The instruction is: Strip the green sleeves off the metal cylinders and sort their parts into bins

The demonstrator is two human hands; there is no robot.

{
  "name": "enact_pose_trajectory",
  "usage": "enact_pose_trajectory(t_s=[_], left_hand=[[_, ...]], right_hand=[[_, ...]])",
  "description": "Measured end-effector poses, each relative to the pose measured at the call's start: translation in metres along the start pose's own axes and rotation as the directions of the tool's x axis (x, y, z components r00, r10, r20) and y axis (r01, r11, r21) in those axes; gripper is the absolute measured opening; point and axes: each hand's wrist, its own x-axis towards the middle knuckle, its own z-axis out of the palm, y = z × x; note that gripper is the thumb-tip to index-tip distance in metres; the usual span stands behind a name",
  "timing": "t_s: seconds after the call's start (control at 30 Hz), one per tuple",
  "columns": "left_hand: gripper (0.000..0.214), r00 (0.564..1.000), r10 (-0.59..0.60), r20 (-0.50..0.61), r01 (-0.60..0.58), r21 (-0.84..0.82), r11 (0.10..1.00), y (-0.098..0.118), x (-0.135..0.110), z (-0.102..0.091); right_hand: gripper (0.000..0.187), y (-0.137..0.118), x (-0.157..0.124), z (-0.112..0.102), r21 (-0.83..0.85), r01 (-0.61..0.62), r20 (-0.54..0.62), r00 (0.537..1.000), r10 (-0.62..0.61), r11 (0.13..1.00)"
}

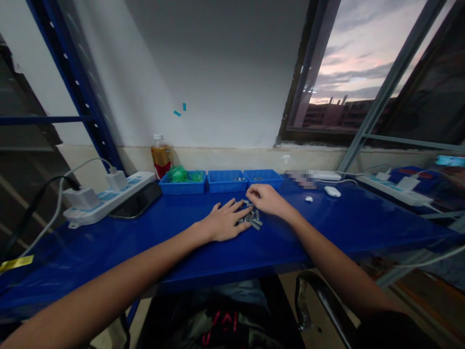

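My left hand [225,223] lies flat on the blue table [189,257], fingers spread over a small pile of short silvery metal pieces [256,224]. Some pieces show between and beyond its fingertips; the palm hides whatever is under it. At the pile's far right edge, my right hand [268,199] is closed with thumb and fingertips drawn together. What it pinches, if anything, is too small to make out. Just behind the hands stand a middle blue bin [227,187] and a right blue bin [267,184], each with a few small shiny pieces inside.
A left blue bin [181,189] holds green plastic, with a drink bottle [161,157] behind it. A phone [136,203] and power strip [109,196] lie left. White earbud case [332,192], earbud [308,199] and another power strip [394,190] sit right. A chair armrest [319,291] stands below.
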Motion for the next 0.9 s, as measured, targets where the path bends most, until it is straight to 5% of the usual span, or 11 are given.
enact_pose_trajectory(t_s=[0.13,0.3,0.57,0.9], left_hand=[[0.048,0.999,-0.007,-0.054,0.007,-0.017,1.000,-0.032,0.004,-0.006],[0.050,0.997,-0.036,-0.063,0.035,-0.017,0.999,-0.063,-0.008,-0.013],[0.033,0.977,0.015,-0.213,-0.019,-0.017,1.000,-0.061,-0.021,-0.011],[0.033,0.927,-0.075,-0.368,0.029,-0.128,0.991,-0.054,-0.016,-0.017]], right_hand=[[0.016,0.009,-0.022,0.008,-0.035,0.058,0.139,0.989,-0.053,0.998],[0.016,0.013,-0.016,0.016,-0.033,0.110,0.212,0.972,-0.100,0.993],[0.026,-0.004,0.000,0.022,0.087,-0.009,0.330,0.944,-0.020,0.996],[0.028,-0.005,0.040,0.019,0.064,0.105,0.122,0.986,-0.112,0.992]])
